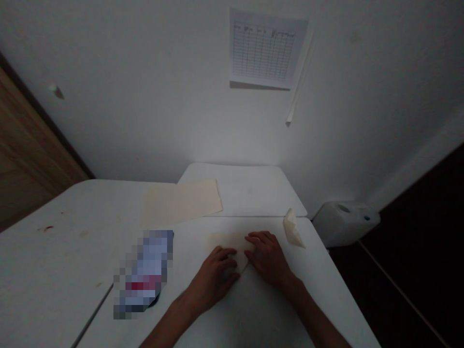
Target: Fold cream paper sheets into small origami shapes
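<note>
A cream sheet of paper, partly folded, lies on the white table between my hands. My left hand is at its left side, fingers curled and thumb tip at the lower edge. From the right, my right hand holds the same paper, with thumb and fingers bent over it. Both hands cover parts of the paper, so its full shape is hidden. Just beyond my right hand stands a small folded paper boat of the same cream colour.
A flat cream sheet lies at the back left of the white table. Left of my hands is a pixelated phone-like object. A printed chart hangs on the wall. A white plastic container stands beyond the right edge.
</note>
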`<state>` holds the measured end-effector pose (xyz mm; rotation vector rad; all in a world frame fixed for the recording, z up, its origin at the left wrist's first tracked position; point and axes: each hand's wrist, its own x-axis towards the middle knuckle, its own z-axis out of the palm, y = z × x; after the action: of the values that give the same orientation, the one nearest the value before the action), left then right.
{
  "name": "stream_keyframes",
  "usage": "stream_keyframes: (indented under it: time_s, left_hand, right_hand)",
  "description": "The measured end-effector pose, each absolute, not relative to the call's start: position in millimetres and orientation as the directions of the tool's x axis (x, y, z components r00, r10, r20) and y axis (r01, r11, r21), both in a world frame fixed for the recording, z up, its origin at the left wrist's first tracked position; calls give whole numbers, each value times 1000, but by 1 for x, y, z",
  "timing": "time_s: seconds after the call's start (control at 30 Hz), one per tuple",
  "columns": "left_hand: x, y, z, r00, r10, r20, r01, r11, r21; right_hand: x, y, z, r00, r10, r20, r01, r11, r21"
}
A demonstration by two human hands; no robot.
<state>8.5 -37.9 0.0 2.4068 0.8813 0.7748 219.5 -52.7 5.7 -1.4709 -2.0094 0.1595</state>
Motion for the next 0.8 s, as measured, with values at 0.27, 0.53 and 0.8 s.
stream_keyframes:
  time_s: [0.27,0.53,0.8]
  left_hand:
    - [8,-37,-2,631,690,354,431,-691,580]
    - [7,-38,2,648,694,315,445,-680,583]
    - [7,-37,0,646,697,312,444,-675,589]
  right_hand:
    - [210,-35,9,-113,954,277,801,252,-542]
    - [207,-37,-4,-60,940,335,786,251,-565]
    - [205,-40,-4,-60,928,367,784,271,-559]
